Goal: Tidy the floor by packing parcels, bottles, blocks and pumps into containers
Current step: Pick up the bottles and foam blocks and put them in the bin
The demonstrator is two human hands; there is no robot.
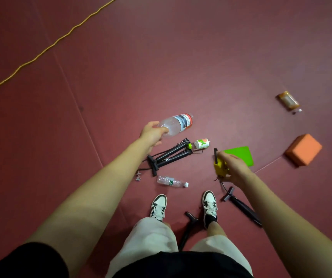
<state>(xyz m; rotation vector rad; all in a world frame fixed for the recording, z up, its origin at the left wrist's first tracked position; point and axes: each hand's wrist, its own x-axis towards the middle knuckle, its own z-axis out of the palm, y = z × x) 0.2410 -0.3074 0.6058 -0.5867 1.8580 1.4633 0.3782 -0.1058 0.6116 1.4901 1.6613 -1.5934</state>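
My left hand [153, 133] grips the base of a large clear bottle [178, 123] with a red cap, held above the floor. My right hand [234, 167] is closed on the yellow head of a pump [219, 167]; its black hose trails down to the floor. Two black floor pumps [171, 155] lie together below the large bottle. A small clear bottle [172, 181] lies in front of my feet. A small white and green bottle [201, 143] lies beside the pumps. A green flat parcel [241, 154] lies behind my right hand.
An orange block [303, 149] sits at the right. A brown bottle [288, 100] lies farther back right. More black pumps lie by my right foot [243, 206] and between my legs [188, 227]. A yellow rope [50, 46] runs across the red floor at upper left.
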